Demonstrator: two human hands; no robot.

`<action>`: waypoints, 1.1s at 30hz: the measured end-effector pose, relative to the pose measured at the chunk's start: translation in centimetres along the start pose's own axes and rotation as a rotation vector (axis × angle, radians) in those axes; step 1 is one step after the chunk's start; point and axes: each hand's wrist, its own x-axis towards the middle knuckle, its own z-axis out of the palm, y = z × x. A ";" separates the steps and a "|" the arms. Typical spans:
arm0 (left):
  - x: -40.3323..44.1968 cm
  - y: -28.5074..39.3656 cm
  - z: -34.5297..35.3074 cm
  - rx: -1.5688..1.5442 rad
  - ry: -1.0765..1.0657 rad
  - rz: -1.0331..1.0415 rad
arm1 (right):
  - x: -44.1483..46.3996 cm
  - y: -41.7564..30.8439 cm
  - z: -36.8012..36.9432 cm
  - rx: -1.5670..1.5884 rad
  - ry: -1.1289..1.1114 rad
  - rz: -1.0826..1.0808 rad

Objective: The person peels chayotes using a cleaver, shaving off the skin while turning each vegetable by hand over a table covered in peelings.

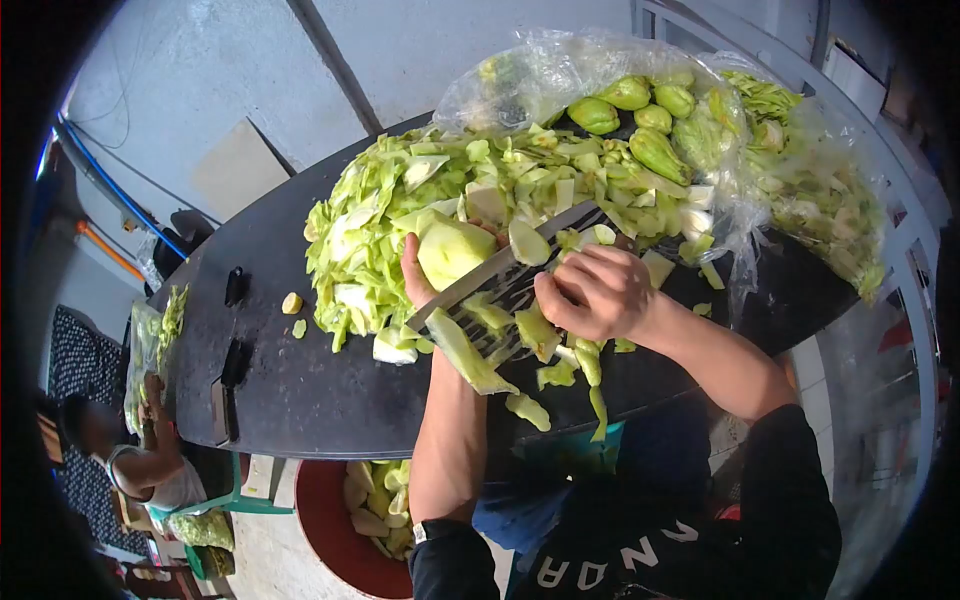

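My left hand (416, 272) is wrapped round a peeled pale green chayote (455, 252), held over the middle of the table. In my right hand (598, 292) is a broad-bladed knife (460, 288), its handle hidden by the fingers. The blade slants across in front of the chayote, and several green peelings (465, 355) cling to it or hang below it. One cut slice (528, 243) rests against the blade's upper edge. Behind both hands spreads a large heap of cut chayote pieces (370, 215).
Whole chayotes (657, 152) lie at the back beside a clear plastic bag (810, 215) of cut pieces. The dark table (300, 390) bears small black objects (226, 400) at left. A red tub (325, 520) with pale pieces stands below. Another person (150, 470) sits at far left.
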 end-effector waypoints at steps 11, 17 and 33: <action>-0.5 0.2 1.3 0.159 0.096 0.134 | -2.1 2.8 0.3 0.066 -0.182 0.208; -0.7 0.2 2.3 0.080 0.179 0.124 | -2.5 3.1 -0.2 0.040 -0.240 0.326; -0.8 -1.4 2.8 0.247 0.095 0.044 | -1.8 2.9 0.1 0.069 -0.163 0.372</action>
